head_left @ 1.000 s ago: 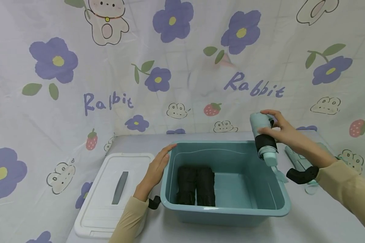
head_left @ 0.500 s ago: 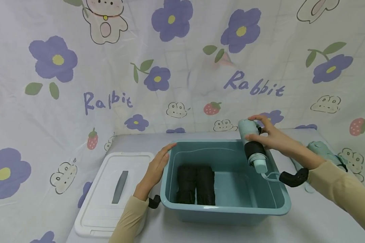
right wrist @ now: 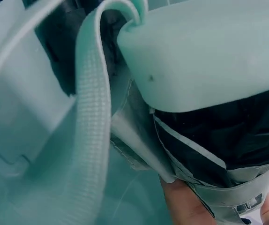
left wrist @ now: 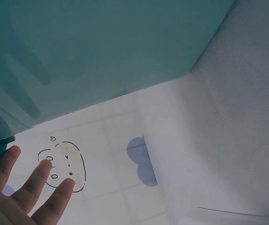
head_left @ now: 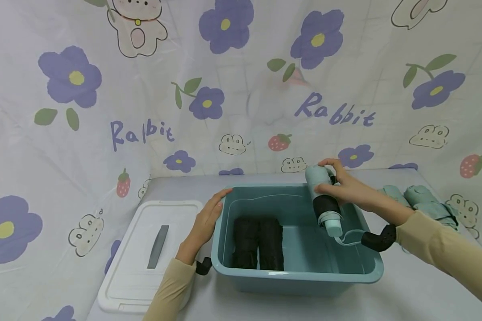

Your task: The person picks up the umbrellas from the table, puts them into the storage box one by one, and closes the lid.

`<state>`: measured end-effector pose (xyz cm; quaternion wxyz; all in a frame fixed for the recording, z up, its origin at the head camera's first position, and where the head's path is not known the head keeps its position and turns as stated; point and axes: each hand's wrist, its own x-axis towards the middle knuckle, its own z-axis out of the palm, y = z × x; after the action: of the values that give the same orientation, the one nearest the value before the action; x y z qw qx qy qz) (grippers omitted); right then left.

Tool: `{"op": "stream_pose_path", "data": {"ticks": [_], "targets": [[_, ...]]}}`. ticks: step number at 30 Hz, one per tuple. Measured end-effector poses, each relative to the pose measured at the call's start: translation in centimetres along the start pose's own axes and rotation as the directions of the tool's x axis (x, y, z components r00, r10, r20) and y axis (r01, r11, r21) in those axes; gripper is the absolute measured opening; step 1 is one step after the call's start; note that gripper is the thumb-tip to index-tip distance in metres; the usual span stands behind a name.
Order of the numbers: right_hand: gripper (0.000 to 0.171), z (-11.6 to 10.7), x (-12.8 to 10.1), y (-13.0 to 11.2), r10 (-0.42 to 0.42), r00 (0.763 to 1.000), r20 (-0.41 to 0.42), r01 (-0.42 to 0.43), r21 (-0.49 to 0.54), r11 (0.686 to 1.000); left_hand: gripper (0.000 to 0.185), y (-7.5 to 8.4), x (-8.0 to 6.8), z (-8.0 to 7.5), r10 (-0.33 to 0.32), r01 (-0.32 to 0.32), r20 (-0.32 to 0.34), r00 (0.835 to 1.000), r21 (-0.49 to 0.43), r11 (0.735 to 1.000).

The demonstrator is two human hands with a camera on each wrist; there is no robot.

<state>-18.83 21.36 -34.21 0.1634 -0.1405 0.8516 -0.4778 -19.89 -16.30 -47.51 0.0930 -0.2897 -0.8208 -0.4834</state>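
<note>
My right hand (head_left: 347, 189) grips a folded mint-green umbrella (head_left: 316, 177) at its upper part. The umbrella tilts with its handle (head_left: 334, 228) pointing down over the right half of a teal storage bin (head_left: 297, 277). A wrist strap (right wrist: 93, 108) loops from the handle, large in the right wrist view. My left hand (head_left: 202, 223) rests with straight fingers along the bin's left rim; the left wrist view shows its fingers (left wrist: 36, 185) spread close to the outer wall. Inside the bin, two black rolled bundles (head_left: 246, 245) lie side by side at the left.
Left of the bin lies a white lid (head_left: 132, 267) with a grey handle. On the table (head_left: 409, 285) at the right, behind my right forearm, are more folded mint-green umbrellas (head_left: 423, 198). A patterned curtain (head_left: 257, 98) hangs right behind the table.
My right hand has carried the umbrella left and lower, from above the bin's back right corner to over its inside. The left hand stays on the rim.
</note>
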Motion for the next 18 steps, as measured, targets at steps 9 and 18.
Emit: {"op": "stream_pose_path", "data": {"ticks": [9, 18], "targets": [[0.067, 1.0, 0.4, -0.1, -0.023, 1.000, 0.005, 0.023, 0.013, 1.000, 0.045, 0.0, -0.1, 0.0, 0.001, -0.001, 0.000, 1.000, 0.002, 1.000], [0.065, 2.6, 0.0, -0.5, -0.015, 1.000, 0.015, 0.015, 0.034, 0.999, 0.042, 0.7, -0.1, -0.1, -0.021, 0.021, 0.003, 1.000, 0.006, 1.000]]}}
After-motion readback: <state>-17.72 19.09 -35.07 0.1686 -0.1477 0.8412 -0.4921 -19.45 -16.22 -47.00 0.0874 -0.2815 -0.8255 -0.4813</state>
